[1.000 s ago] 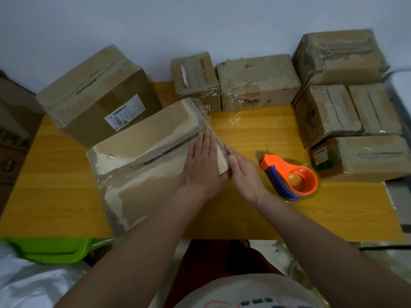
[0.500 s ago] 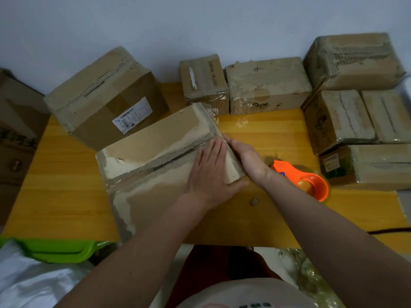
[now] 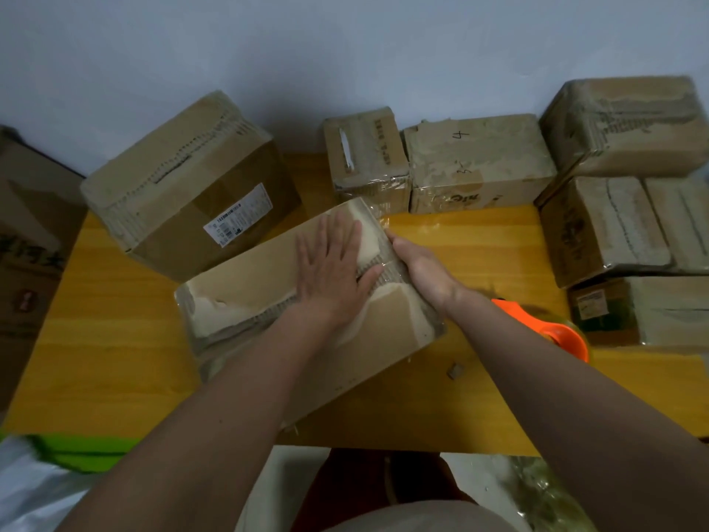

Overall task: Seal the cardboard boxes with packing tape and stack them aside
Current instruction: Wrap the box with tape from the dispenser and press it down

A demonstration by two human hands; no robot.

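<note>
A worn cardboard box [image 3: 264, 289] lies at an angle in the middle of the yellow table [image 3: 96, 339], with clear tape along its top seam. My left hand [image 3: 332, 270] lies flat on the box top near its right end, fingers straight. My right hand [image 3: 422, 268] presses against the box's right end face, where the tape comes down over the edge. An orange tape dispenser [image 3: 552, 332] sits on the table to the right, partly hidden behind my right forearm.
A large box with a white label [image 3: 192, 197] stands at the back left. Two smaller boxes [image 3: 364, 155] [image 3: 475, 163] line the wall. Several boxes [image 3: 621, 220] are stacked at the right. A small scrap [image 3: 455, 370] lies on the table. A green bin [image 3: 76, 451] sits below the front edge.
Both hands have slid along the box's right end toward the far corner. The box has turned slightly. My right forearm now covers more of the tape dispenser.
</note>
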